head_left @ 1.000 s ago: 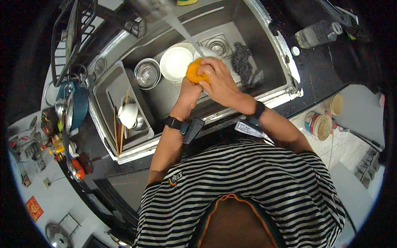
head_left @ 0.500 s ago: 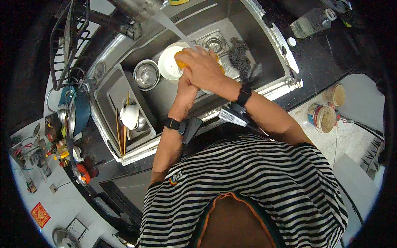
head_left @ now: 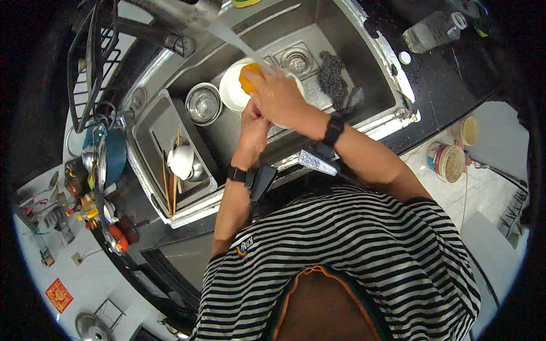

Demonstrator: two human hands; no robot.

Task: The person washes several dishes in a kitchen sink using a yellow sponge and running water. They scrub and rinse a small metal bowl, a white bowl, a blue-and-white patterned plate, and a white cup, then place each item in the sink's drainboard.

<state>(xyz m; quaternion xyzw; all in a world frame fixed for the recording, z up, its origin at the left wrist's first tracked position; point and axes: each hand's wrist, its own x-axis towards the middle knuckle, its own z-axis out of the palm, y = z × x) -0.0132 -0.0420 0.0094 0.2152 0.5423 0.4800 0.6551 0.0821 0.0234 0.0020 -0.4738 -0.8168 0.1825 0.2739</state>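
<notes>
My right hand is closed on an orange-yellow sponge over the sink. Under it is a white bowl, mostly covered by the hand. Just below and to the left, my left hand is closed at the near edge of that bowl, its fingertips partly hidden by the right hand. A stream of water falls from the faucet onto the area by my right hand. Another white bowl lies at the left of the sponge, and beside it is a round steel bowl.
Around these is the steel sink, with a dark scouring mesh near its drain. At left, a drainer tray holds a white cup and chopsticks. A clear bottle lies on the right counter.
My right hand has shifted slightly left and turned, and more of the sponge shows at its left side. The left hand sits slightly lower, drawn a little apart from the right.
</notes>
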